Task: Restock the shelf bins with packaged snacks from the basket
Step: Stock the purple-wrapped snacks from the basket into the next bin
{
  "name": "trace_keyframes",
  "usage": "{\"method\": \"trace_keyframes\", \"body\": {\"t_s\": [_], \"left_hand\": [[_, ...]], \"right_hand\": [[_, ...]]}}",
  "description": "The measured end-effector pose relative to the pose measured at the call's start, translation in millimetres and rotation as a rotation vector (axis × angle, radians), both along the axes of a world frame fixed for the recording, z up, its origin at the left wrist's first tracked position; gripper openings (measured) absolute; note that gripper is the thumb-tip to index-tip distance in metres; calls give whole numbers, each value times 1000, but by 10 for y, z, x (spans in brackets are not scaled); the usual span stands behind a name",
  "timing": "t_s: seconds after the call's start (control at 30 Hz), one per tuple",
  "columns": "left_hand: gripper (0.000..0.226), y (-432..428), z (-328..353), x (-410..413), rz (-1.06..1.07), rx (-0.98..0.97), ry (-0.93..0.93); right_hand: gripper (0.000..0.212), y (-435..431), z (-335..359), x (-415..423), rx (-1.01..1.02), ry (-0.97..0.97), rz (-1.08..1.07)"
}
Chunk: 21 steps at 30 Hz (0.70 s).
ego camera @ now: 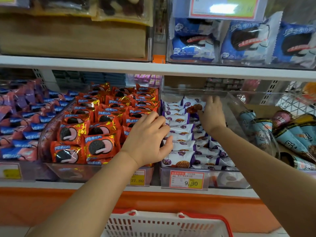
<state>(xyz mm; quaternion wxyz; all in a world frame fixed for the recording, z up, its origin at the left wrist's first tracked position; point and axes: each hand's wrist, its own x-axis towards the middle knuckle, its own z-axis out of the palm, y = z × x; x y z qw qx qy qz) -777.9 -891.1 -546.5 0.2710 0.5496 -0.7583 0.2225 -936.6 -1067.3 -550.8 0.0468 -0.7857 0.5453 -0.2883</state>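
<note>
A clear shelf bin [229, 106] holds several white-and-purple snack packets [181, 146] stacked in rows. My left hand [147, 139] lies over the left row, fingers curled round the edge of the packets, thumb against one. My right hand [212, 115] reaches deeper into the same bin and touches an upright white packet [195, 106] at the back; its fingertips are hidden. A white basket with a red rim [171, 223] sits below the shelf at the bottom of the view; its contents are out of sight.
Left of this bin a clear bin of red cookie packets [95, 127], then blue-and-pink packets [22, 120]. Cone-shaped blue snacks [287, 134] fill the bin to the right. An upper shelf [153, 65] carries blue packets [246, 40]. Price tags [187, 180] hang at the bin fronts.
</note>
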Motion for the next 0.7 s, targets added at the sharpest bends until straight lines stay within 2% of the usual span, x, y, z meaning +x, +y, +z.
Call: {"method": "trace_keyframes", "body": {"t_s": [0.13, 0.27, 0.47, 0.7], "left_hand": [[32, -8, -4, -2, -1, -6, -8], [30, -16, -2, -3, 8, -14, -16], [30, 91, 33, -67, 69, -26, -109], [25, 398, -149, -206, 29, -57, -166]], "right_hand": [[41, 62, -34, -103, 81, 146, 162], [42, 276, 5, -207, 99, 82, 212], [25, 1033, 19, -427, 13, -186, 300], [24, 1499, -367, -729, -260, -38, 440]]}}
